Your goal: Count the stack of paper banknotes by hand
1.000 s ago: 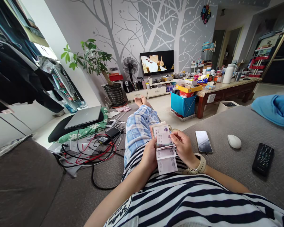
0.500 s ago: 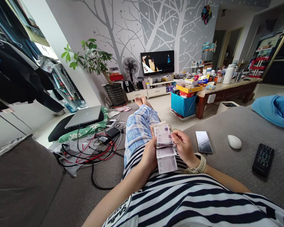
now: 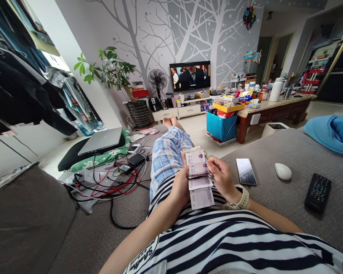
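Note:
Over my lap I hold a bundle of banknotes (image 3: 196, 158), pale with purple print; the edges of other, more orange notes show behind it at the far left. My left hand (image 3: 180, 186) is closed around the bundle's left side, with most of its fingers hidden beneath. On the right side, my right hand (image 3: 222, 179) pinches the notes between thumb and forefinger; a beige watch (image 3: 241, 198) is on that wrist. Lower down, purple-grey notes (image 3: 202, 198) hang from the bundle and lie against my striped shirt (image 3: 231, 228).
Right of my hands, a phone (image 3: 246, 171), a white mouse (image 3: 283, 171) and a black remote (image 3: 318, 193) lie on the grey sofa (image 3: 274, 198). Tangled cables (image 3: 111, 182) and a closed laptop (image 3: 101, 140) are to my left. A cluttered table (image 3: 274, 102) stands beyond.
My right thumb and the top notes have shifted very slightly; both hands keep their grip. The picture on the television has changed.

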`<state>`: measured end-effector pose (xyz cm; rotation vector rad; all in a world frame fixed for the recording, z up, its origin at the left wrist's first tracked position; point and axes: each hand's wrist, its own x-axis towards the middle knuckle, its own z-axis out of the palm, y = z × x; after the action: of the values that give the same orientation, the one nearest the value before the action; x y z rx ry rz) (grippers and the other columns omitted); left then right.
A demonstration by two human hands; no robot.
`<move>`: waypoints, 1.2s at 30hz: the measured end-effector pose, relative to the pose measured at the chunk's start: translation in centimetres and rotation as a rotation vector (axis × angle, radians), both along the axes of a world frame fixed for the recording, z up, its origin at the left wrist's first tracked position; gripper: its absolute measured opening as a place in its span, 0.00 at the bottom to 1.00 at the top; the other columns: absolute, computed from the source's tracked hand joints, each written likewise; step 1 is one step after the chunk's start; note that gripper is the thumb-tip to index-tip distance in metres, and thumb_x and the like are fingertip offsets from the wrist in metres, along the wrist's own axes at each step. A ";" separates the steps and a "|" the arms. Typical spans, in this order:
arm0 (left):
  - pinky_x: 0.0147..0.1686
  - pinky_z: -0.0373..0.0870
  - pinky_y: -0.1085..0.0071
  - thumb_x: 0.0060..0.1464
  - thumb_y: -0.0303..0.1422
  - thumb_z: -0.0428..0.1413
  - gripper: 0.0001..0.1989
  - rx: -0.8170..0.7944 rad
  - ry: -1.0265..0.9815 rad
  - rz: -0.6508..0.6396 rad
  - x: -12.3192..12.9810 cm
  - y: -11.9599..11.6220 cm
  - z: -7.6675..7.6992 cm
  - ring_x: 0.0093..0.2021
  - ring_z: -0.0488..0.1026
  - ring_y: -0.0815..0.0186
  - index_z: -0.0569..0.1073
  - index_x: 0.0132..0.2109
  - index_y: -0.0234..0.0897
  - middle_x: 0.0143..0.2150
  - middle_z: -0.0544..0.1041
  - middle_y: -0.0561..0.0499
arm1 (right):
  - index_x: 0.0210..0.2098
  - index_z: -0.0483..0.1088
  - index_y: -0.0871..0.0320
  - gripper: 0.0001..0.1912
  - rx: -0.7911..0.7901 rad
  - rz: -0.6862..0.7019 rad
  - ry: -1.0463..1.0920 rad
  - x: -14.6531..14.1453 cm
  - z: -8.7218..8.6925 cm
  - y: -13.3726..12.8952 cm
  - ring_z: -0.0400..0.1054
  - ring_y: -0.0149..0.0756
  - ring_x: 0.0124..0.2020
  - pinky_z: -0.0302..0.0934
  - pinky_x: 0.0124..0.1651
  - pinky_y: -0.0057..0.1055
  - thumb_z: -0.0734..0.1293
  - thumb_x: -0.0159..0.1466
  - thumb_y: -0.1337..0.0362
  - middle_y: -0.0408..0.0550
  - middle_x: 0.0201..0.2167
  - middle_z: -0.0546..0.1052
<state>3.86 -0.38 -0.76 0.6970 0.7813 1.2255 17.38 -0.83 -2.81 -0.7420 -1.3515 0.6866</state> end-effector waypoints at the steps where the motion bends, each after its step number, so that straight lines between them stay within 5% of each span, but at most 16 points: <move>1: 0.44 0.77 0.63 0.51 0.29 0.57 0.08 -0.011 0.002 0.005 0.0 0.0 0.0 0.39 0.81 0.54 0.79 0.37 0.30 0.35 0.84 0.43 | 0.27 0.66 0.56 0.17 -0.006 -0.002 0.002 0.0 0.0 0.0 0.56 0.32 0.23 0.50 0.28 0.30 0.64 0.69 0.53 0.39 0.20 0.63; 9: 0.44 0.77 0.63 0.54 0.32 0.57 0.13 -0.085 -0.033 0.026 -0.1 0.4 -0.6 0.37 0.81 0.57 0.78 0.44 0.28 0.38 0.84 0.42 | 0.28 0.70 0.56 0.24 -0.078 0.129 0.073 -0.3 -1.0 0.4 0.58 0.31 0.18 0.51 0.24 0.30 0.59 0.70 0.46 0.41 0.17 0.69; 14: 0.40 0.76 0.65 0.51 0.34 0.60 0.13 -0.018 -0.008 0.027 -0.2 0.7 -0.7 0.36 0.80 0.58 0.79 0.42 0.30 0.36 0.83 0.43 | 0.28 0.66 0.55 0.18 -0.121 0.019 0.075 -0.3 -1.3 1.5 0.57 0.30 0.20 0.52 0.26 0.29 0.68 0.65 0.49 0.37 0.17 0.64; 19: 0.31 0.71 0.71 0.49 0.35 0.62 0.10 0.047 0.074 0.042 0.3 0.7 0.2 0.28 0.76 0.63 0.80 0.36 0.33 0.30 0.82 0.48 | 0.36 0.62 0.53 0.17 -0.203 0.007 0.235 -0.1 -1.5 2.1 0.59 0.31 0.22 0.53 0.27 0.27 0.72 0.60 0.53 0.35 0.21 0.64; 25: 0.34 0.73 0.68 0.49 0.34 0.62 0.09 0.044 0.076 -0.038 1.8 1.0 1.6 0.32 0.77 0.60 0.80 0.36 0.34 0.33 0.83 0.46 | 0.42 0.63 0.53 0.20 -0.256 0.006 0.381 1.2 -1.3 2.4 0.63 0.32 0.25 0.58 0.29 0.28 0.74 0.56 0.57 0.35 0.23 0.66; 29: 0.39 0.74 0.66 0.49 0.35 0.63 0.12 0.053 0.074 -0.098 2.6 1.5 0.7 0.37 0.79 0.57 0.80 0.40 0.32 0.37 0.83 0.43 | 0.37 0.67 0.54 0.14 -0.266 -0.029 0.369 1.9 -1.0 2.4 0.68 0.36 0.29 0.63 0.32 0.30 0.73 0.56 0.58 0.41 0.27 0.72; 36: 0.31 0.74 0.67 0.50 0.36 0.64 0.17 -0.002 0.146 -0.099 2.3 0.8 -1.1 0.34 0.80 0.57 0.80 0.46 0.33 0.36 0.83 0.43 | 0.31 0.72 0.56 0.14 -0.372 0.123 0.345 1.9 -1.5 3.0 0.72 0.40 0.28 0.63 0.28 0.31 0.71 0.56 0.51 0.44 0.25 0.77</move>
<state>6.21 0.43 -1.89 0.8207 0.8582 1.0933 19.27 2.14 -4.32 -0.7941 -0.9684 1.1292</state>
